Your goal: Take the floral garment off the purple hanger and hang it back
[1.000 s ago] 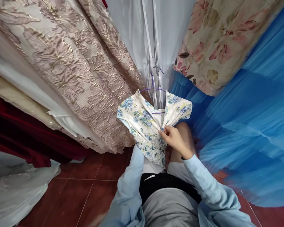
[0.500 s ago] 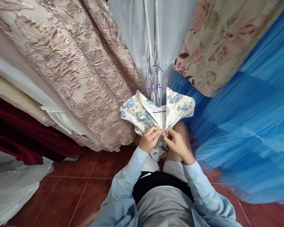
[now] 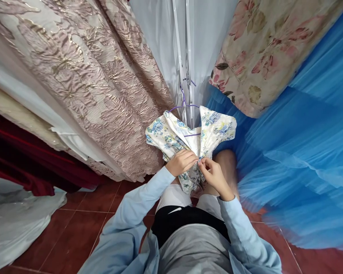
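Note:
A small white garment with blue and yellow flowers (image 3: 217, 123) hangs on a thin purple hanger (image 3: 184, 99), its front neckline spread in a V. My left hand (image 3: 182, 162) pinches the fabric at the bottom of that V, fingers pressed together. Close beside it, my right hand (image 3: 213, 171) pinches the other edge between thumb and forefinger, the fingertips of both hands almost touching. Whatever small fastening may lie between the fingertips is too tiny and covered to make out. Below the hands, the lower part of the garment hangs in folds between my knees.
A pink embossed gown (image 3: 103, 95) hangs on the left, with dark red cloth (image 3: 14, 160) beyond it. Blue tulle (image 3: 303, 163) and a floral beige fabric (image 3: 263, 57) hang on the right. White straps (image 3: 188, 42) run down behind the hanger. The floor is red tile (image 3: 74, 236).
My left forearm and elbow have swung outward to the left, and the left hand lies a little flatter. Both hands keep their pinch on the garment, which has barely shifted.

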Demonstrator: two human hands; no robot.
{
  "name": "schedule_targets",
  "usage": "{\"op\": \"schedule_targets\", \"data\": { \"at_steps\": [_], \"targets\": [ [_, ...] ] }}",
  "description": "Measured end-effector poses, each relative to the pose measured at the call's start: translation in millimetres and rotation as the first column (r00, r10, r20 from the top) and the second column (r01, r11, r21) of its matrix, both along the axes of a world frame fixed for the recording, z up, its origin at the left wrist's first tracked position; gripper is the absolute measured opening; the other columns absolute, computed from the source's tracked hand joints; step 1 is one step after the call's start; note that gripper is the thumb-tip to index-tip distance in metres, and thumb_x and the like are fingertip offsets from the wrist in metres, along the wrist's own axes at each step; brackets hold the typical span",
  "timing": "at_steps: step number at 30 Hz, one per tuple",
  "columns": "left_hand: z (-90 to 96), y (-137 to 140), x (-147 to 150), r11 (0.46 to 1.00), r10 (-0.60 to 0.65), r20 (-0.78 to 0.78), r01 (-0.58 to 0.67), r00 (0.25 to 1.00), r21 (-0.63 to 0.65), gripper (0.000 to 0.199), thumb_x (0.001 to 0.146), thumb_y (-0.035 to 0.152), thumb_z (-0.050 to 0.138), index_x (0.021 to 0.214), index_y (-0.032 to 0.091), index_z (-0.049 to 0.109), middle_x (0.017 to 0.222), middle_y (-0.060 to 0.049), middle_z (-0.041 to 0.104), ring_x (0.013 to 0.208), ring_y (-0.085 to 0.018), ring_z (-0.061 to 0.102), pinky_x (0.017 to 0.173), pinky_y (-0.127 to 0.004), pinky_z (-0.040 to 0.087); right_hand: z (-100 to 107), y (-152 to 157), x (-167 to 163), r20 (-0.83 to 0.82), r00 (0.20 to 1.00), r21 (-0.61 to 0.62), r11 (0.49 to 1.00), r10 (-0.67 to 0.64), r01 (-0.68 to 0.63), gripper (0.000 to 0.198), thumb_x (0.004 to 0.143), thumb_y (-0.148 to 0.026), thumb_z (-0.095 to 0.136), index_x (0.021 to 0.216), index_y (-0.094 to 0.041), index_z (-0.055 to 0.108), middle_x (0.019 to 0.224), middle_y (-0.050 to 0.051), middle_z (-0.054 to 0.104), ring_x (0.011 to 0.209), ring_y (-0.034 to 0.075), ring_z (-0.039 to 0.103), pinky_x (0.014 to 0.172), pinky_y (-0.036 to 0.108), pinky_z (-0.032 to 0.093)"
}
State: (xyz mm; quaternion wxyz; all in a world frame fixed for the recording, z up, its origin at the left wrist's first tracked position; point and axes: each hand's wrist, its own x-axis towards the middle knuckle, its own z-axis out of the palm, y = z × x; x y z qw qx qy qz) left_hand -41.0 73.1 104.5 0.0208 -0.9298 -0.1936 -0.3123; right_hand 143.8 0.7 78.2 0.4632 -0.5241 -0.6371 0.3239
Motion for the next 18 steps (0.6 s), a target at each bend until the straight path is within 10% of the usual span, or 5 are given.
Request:
{"op": "schedule_targets", "data": {
  "at_steps": [10, 18],
  "targets": [
    [-6.3, 5.3, 18.0, 0.983, 0.176, 0.258, -0.183, 0.95, 0.002, 0.012, 0.1, 0.022, 0.053, 0.091, 0.02, 0.061, 0.083, -0.005, 0.067, 0.079, -0.019, 0.062, 0.077, -0.034, 0.049, 4.5, 0.1, -3.4, -0.12, 0.993, -0.012, 1.0, -0.013, 0.012, 0.021, 0.092, -0.036, 0.056, 0.078, -0.021, 0.056, 0.06, -0.003, 0.049, 0.057, 0.014, 0.046, 0.057, 0.027, 0.035],
    [74.8, 85.4, 27.3, 0.866, 0.396, 0.494, -0.494, 0.774, 0.08, 0.022, 0.101, 0.033, 0.056, 0.086, 0.019, 0.064, 0.091, -0.007, 0.068, 0.099, -0.025, 0.06, 0.092, -0.04, 0.045, 8.5, -2.3, 1.5, -0.065, 0.998, 0.029, 1.0, -0.002, 0.004, 0.021, 0.092, -0.033, 0.057, 0.075, -0.021, 0.055, 0.057, -0.006, 0.043, 0.054, 0.013, 0.043, 0.056, 0.026, 0.033]
  ]
}}
